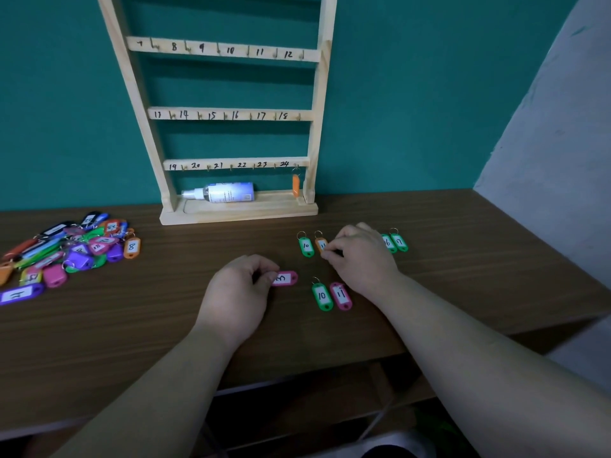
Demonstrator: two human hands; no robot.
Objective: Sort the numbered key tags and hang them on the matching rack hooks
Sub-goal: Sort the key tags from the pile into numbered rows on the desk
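A wooden rack [231, 114] with numbered hooks stands at the back of the table; one orange tag [296, 186] hangs on its lowest right hook. My left hand [239, 294] pinches the end of a pink tag [286, 278] lying on the table. My right hand [362, 256] has its fingertips curled on an orange tag [320, 243], next to a green tag marked 10 [306, 246]. Two green tags [395, 242] lie just right of that hand. In front lie a green 10 tag [322, 296] and a pink 11 tag [342, 295].
A heap of several coloured tags [71, 251] lies at the table's left, with a purple tag [20, 294] at its near edge. A spray bottle [224, 192] lies on the rack's base. The brown table [463, 259] ends at a grey wall on the right.
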